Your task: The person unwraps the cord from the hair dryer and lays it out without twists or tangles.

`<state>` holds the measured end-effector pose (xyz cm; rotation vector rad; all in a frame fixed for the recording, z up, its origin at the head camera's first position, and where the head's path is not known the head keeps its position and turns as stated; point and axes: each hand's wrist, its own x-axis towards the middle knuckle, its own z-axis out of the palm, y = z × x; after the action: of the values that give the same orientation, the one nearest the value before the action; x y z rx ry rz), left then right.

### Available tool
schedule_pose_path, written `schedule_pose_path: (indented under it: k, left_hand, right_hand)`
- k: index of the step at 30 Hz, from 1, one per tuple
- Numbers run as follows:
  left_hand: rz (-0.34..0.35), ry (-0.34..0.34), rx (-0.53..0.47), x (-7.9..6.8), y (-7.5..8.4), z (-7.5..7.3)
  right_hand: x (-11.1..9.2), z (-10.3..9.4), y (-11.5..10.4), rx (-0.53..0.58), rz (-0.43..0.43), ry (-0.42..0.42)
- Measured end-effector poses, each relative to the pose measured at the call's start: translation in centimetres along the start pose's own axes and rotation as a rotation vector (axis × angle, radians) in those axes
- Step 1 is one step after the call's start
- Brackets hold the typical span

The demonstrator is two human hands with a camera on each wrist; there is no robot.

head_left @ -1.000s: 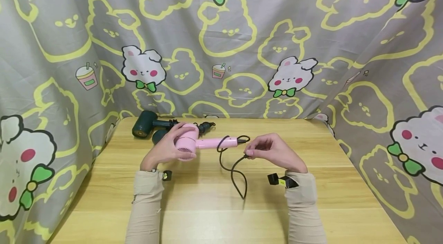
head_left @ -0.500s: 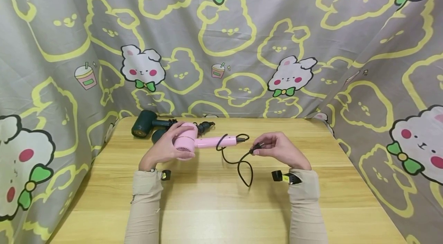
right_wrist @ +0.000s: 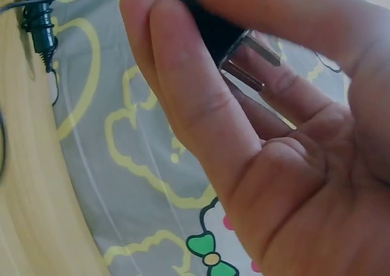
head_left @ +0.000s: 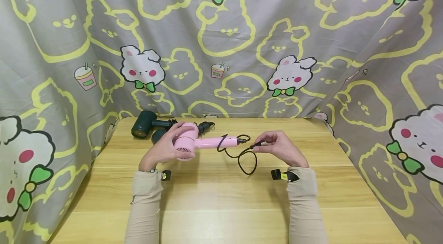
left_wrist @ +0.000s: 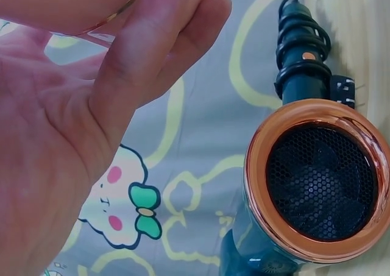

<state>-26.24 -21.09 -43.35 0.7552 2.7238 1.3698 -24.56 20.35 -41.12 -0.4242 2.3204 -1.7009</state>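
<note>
In the head view my left hand [head_left: 159, 152] grips the round head of a pink hair dryer [head_left: 212, 143], thumb in front and fingers over the top. Its handle points right, with a black cord [head_left: 256, 164] looped once around it and hanging in a loop beyond. My right hand [head_left: 279, 149] pinches the black plug [right_wrist: 216, 29] at the cord's end. Two metal prongs show toward the palm in the right wrist view. Only a pink edge of the dryer appears in the left wrist view, above my palm [left_wrist: 55, 130].
Behind the pink dryer, at the table's back left, lie dark green hair dryers [head_left: 142, 124], partly hidden by my left hand. One has a copper-rimmed grille [left_wrist: 259, 160] and a cord-wrapped handle [left_wrist: 301, 84]. A patterned curtain [head_left: 194, 102] encloses the wooden table [head_left: 221, 209].
My right hand has moved slightly right and up with the plug, turning it in the fingers. The hanging cord loop has risen and grown rounder. My left hand and the dryer stay nearly still.
</note>
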Motion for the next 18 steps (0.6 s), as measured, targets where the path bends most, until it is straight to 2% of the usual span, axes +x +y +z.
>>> schedule_pose_path:
  k: [6, 14, 18]
  left_hand:
    - [-0.006, -0.013, -0.004, 0.1, 0.2, 0.1]
    - [-0.001, -0.038, -0.008, 0.3, 0.2, 0.5]
    - [0.006, -0.044, -0.012, 0.3, 0.5, 0.6]
  right_hand:
    - [1.0, 0.6, 0.4, 0.096, -0.009, 0.025]
    - [1.7, 1.3, 0.6, -0.052, 0.000, 0.141]
    - [1.8, 1.5, 0.7, -0.039, -0.020, 0.173]
